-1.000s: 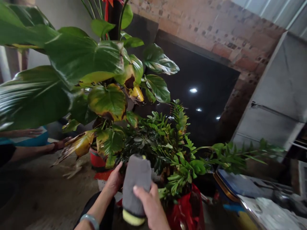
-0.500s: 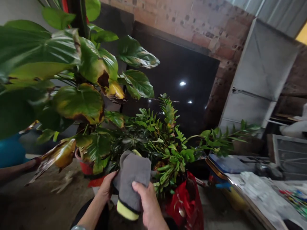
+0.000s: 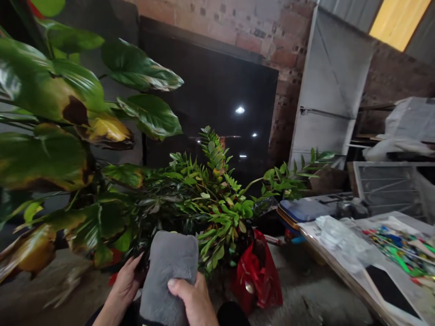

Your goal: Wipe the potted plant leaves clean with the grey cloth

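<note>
My right hand is closed round a grey fluffy cloth, thumb on its front, low in the middle of the view. Left of the cloth, my left hand reaches under the dark leaves of a small potted plant, fingers stretched toward them and touching a leaf. A big-leaved plant with yellowed, brown-edged leaves rises on the left, above my left hand.
A red plastic bag wraps a pot right of the cloth. A table at the right holds papers, a dark tablet and coloured items. A blue-lidded box sits behind it. A dark glossy panel and brick wall stand behind the plants.
The view has swung right, so the plants sit further left and the table shows more. The cloth's yellow edge has dropped out of sight; both hands sit lower in the view.
</note>
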Demonstrator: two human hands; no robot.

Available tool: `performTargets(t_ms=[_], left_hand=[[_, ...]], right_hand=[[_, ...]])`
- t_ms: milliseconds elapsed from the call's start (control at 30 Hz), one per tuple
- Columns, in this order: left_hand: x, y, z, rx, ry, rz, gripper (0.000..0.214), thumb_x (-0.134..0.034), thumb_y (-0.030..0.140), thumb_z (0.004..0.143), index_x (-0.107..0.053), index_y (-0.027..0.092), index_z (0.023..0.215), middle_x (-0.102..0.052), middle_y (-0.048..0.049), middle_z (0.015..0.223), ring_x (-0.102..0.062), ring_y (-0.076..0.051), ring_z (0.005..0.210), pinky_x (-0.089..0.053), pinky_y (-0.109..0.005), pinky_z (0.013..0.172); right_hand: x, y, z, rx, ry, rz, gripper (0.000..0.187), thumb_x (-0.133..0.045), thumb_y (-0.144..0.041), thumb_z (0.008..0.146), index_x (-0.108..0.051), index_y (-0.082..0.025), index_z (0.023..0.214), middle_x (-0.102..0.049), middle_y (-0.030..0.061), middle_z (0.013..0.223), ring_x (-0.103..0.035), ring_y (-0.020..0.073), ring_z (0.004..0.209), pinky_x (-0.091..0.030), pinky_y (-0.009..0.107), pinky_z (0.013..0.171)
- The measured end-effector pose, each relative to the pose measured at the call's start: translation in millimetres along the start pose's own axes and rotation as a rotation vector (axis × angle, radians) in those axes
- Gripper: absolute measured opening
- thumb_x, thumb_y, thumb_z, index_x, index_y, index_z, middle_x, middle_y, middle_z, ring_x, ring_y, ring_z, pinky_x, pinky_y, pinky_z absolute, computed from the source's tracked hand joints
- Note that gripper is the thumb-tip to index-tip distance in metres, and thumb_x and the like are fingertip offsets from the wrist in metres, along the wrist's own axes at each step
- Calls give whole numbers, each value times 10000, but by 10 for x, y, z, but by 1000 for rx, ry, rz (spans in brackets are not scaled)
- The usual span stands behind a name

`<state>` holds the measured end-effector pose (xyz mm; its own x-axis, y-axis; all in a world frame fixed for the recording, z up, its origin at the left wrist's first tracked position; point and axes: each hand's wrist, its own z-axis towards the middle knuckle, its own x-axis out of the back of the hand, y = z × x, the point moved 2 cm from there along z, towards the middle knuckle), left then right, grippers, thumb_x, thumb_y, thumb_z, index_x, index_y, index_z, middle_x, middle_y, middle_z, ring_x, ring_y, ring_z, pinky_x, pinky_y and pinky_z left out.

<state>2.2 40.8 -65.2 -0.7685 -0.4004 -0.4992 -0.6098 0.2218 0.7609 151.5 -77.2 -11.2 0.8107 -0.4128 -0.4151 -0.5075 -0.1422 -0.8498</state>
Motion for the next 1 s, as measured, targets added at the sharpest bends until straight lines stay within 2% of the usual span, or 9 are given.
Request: performTargets(t_ms=[133,267,533,700,1000], left_hand=[[-54,-1,-99,83,-46,19,136,-597,25,649,-609,152,697,-668,6,523,-688,-218,578,-579,-303,575],[-102,18,-210,151,-71,49,185,-588,26,683,-647,137,817,-719,-19,613,-713,-244,669,-591,-321,615],[-48,-2,-114,74,-112,49,230,-641,5,638,-650,151,815,-739,-16,649,-718,-239,666,-596,-293,586],[-13,-35,-42,65,-120,70,249,-658,34,634,-649,160,849,-740,-11,658,-715,-229,636,-594,-287,560],[-48,-13,-104,81,-121,91,190,-690,10,557,-588,156,622,-712,-17,586,-709,-244,647,-577,-281,539]], right_hand=[[51,30,47,-30,7,11,291,-676,-235,493,-632,-167,772,-696,27,730,-634,263,807,-474,366,736],[52,100,93,-53,-10,26,313,-658,-244,502,-632,-162,803,-699,40,739,-635,266,796,-477,369,722],[61,166,108,-59,-17,53,360,-725,-292,492,-635,-166,817,-697,49,754,-636,282,816,-481,385,727],[51,109,70,-58,-6,35,297,-664,-249,497,-632,-171,781,-692,37,723,-635,270,796,-468,370,719],[53,95,48,-35,38,-23,241,-645,-245,511,-635,-168,739,-694,40,708,-637,260,778,-475,367,712]])
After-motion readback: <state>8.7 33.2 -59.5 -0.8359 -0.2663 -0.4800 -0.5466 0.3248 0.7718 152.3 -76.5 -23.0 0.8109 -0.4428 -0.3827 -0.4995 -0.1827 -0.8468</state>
